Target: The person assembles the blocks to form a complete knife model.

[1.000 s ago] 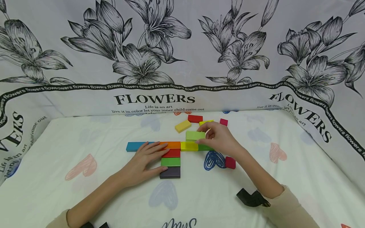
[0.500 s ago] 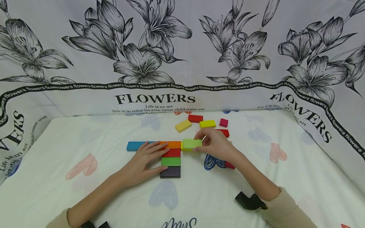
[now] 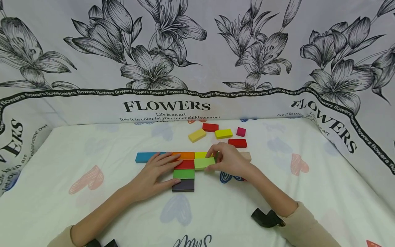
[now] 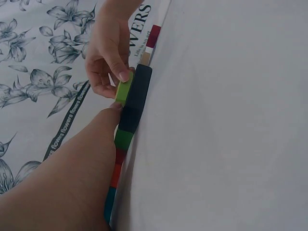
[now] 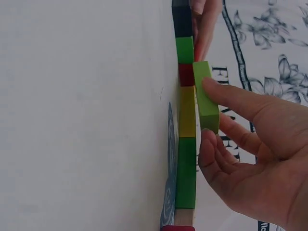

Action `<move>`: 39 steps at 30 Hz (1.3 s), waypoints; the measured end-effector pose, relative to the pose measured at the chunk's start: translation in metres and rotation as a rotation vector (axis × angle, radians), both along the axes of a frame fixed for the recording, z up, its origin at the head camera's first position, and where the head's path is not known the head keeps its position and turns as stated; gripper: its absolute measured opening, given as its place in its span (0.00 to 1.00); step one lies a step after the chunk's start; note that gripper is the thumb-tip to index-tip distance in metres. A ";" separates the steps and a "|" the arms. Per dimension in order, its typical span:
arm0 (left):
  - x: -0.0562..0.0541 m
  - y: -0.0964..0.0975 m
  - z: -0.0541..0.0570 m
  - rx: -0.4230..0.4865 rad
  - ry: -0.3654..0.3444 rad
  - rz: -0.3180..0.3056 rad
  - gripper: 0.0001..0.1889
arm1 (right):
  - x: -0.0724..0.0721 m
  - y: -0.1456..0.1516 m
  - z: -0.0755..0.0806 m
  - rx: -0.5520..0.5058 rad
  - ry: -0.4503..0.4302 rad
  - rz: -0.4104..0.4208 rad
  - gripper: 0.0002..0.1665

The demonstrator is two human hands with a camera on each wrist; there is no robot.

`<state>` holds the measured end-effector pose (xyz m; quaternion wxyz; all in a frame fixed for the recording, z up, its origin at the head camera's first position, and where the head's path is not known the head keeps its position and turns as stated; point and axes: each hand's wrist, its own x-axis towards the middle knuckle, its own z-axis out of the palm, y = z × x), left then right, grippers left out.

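My right hand [image 3: 232, 159] pinches a light green block [image 3: 204, 164] by its right end. In the right wrist view, that light green block [image 5: 207, 98] stands off the sheet in front of a yellow block [image 5: 187, 110]. My left hand [image 3: 155, 176] lies with straight fingers over the laid blocks, its fingertips on the orange block [image 3: 186, 155] and red block [image 3: 185, 165], thumb at the black block [image 3: 183, 185]. A blue block [image 3: 145, 157] extends left of them. Between red and black lies a green block [image 3: 184, 174]. My right hand hides most of another green block [image 5: 186, 173].
Behind my right hand lie loose blocks: red [image 3: 210, 127], yellow [image 3: 223, 133], pale yellow [image 3: 196, 135], magenta [image 3: 241, 131] and another red block [image 3: 237, 143]. A tan block [image 3: 246, 156] shows past the right hand. Flower-printed cloth [image 3: 172, 79] rises behind.
My right hand has carried the light green block toward me, from behind the yellow block, over it, to its near side beside the red block. The left hand has stayed in place.
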<state>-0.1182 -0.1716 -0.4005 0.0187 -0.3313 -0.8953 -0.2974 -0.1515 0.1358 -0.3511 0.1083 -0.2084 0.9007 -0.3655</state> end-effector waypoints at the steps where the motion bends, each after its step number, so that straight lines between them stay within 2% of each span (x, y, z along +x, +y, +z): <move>1: 0.000 0.000 0.000 -0.001 0.001 0.001 0.34 | 0.000 0.000 0.000 0.003 0.003 0.000 0.19; 9: 0.000 -0.001 0.001 0.001 0.005 0.004 0.33 | 0.001 -0.002 0.001 0.022 0.010 0.013 0.19; 22: 0.000 0.000 0.002 0.005 -0.002 0.005 0.33 | 0.001 -0.004 0.000 0.082 -0.029 0.018 0.21; 39: 0.000 0.001 0.002 0.005 -0.019 0.010 0.34 | 0.002 -0.004 -0.002 0.091 -0.024 0.037 0.20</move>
